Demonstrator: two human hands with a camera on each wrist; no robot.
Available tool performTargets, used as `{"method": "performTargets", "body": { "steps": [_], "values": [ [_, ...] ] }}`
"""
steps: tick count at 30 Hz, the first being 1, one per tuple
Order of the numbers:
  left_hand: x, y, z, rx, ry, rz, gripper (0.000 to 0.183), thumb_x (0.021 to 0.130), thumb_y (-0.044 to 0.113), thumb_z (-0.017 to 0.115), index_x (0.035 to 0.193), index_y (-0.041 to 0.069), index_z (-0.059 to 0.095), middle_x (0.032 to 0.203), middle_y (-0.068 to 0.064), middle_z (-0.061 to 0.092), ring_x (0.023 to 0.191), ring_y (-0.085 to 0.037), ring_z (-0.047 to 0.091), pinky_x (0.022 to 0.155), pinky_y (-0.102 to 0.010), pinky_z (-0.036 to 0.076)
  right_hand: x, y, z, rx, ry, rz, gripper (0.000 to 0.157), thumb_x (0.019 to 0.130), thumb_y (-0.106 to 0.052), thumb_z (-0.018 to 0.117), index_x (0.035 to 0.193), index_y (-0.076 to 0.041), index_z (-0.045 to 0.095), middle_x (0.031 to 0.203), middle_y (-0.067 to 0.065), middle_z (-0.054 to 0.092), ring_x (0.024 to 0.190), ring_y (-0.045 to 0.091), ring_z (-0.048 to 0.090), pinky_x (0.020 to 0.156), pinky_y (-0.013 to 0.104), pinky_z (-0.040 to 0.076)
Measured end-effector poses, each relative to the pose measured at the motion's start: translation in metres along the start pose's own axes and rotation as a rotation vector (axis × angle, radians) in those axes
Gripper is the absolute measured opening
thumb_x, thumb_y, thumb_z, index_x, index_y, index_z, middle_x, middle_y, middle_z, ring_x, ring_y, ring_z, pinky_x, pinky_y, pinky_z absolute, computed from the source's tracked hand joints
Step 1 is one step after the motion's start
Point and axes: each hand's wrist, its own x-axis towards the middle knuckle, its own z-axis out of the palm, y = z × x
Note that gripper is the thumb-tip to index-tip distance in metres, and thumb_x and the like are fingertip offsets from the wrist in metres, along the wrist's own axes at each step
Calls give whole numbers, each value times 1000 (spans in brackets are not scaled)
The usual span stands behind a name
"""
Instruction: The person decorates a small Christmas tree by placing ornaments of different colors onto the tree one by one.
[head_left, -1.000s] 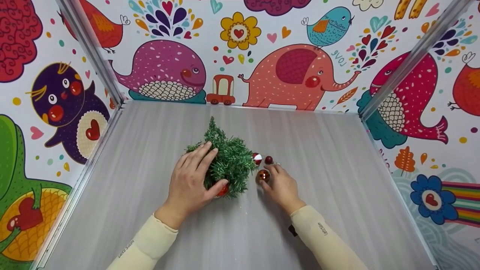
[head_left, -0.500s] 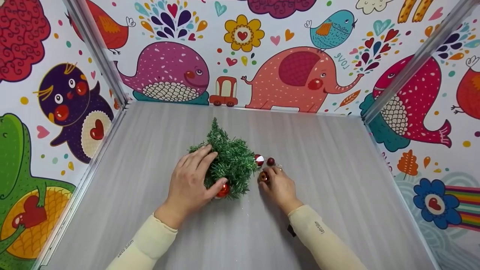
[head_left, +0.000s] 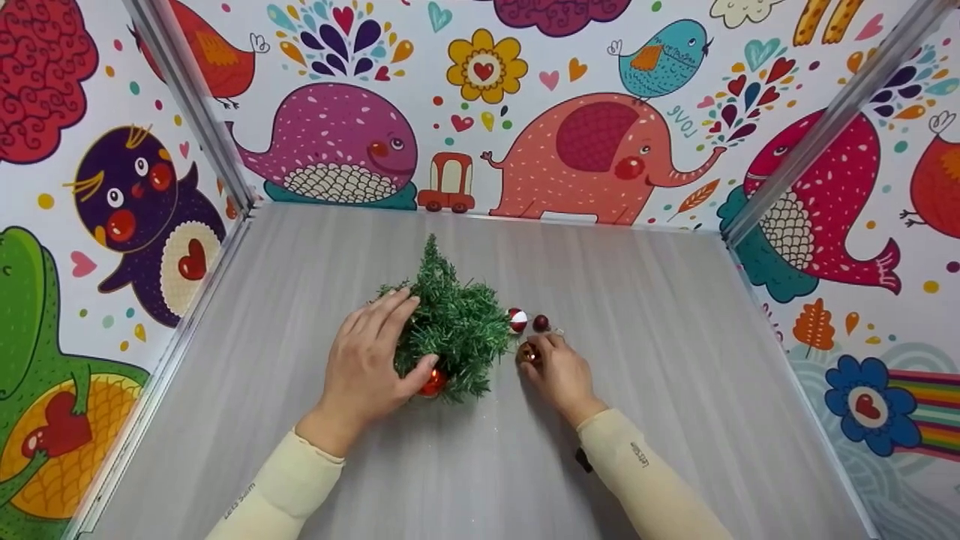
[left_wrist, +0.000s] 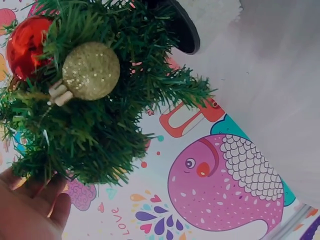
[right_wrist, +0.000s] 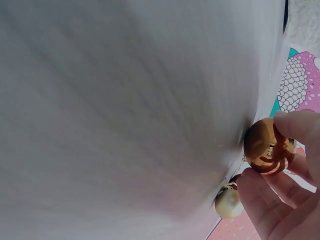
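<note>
A small green artificial Christmas tree [head_left: 454,322] stands mid-table. My left hand [head_left: 365,364] rests against its left side, fingers fairly straight, thumb beside a shiny red bauble [head_left: 433,381]. In the left wrist view, fingertips [left_wrist: 47,190] touch the branches, and a glittery gold bauble [left_wrist: 91,71] hangs near the red one. Right of the tree, my right hand [head_left: 562,379] pinches a shiny copper bauble [head_left: 529,354] between thumb and fingers. The right wrist view shows this copper bauble [right_wrist: 265,146] at the table surface.
Beyond the right hand lie a red-and-white bauble [head_left: 517,320] and a small dark red bauble [head_left: 541,323]. A pale gold bauble [right_wrist: 229,203] shows in the right wrist view. Patterned walls [head_left: 555,150] enclose the grey table [head_left: 315,247] at the back and sides.
The right fingers have closed in on the copper bauble, which stays in nearly the same place. The left hand has shifted slightly left, and the red bauble has moved left with the tree's lower branches.
</note>
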Motion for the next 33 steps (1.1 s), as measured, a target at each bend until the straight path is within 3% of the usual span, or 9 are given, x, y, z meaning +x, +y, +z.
{"method": "performTargets", "body": {
  "steps": [21, 33],
  "values": [
    [-4, -18, -7, -27, -50, -33, 74, 86, 39, 66, 150, 11, 44, 150, -9, 47, 131, -29, 49, 105, -50, 38, -3, 1, -1, 17, 7, 12, 41, 86, -26, 79, 122, -10, 64, 116, 13, 64, 95, 33, 67, 79, 49, 55],
    [-6, -28, -9, -55, -36, -26, 72, 85, 33, 67, 150, 11, 44, 149, -9, 48, 128, -30, 52, 104, -51, 39, -3, 3, 0, 45, -5, 35, 42, 86, -25, 78, 123, -11, 64, 119, 14, 63, 95, 35, 67, 80, 51, 54]
  ]
}}
